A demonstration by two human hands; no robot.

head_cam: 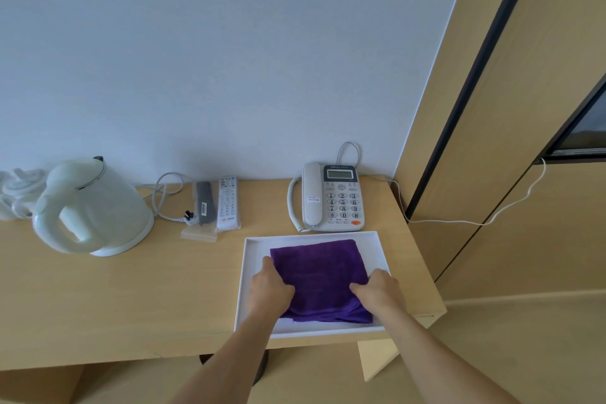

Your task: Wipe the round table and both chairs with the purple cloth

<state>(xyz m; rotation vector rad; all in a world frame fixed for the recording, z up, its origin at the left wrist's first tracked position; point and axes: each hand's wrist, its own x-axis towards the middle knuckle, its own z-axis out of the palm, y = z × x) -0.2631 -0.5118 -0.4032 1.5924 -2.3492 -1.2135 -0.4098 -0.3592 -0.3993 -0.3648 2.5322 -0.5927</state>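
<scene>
A folded purple cloth (319,275) lies in a white tray (252,249) on a light wooden desk (114,298). My left hand (269,289) grips the cloth's left edge, thumb on top. At the cloth's right edge my right hand (377,290) grips it the same way. Both forearms reach in from the bottom of the view. No round table or chairs are in view.
A white kettle (88,207) stands at the desk's left, with a plug and cord (173,203) beside it. Two remotes (218,203) lie in the middle. A corded phone (331,198) sits behind the tray. Wooden wall panels (511,174) rise on the right.
</scene>
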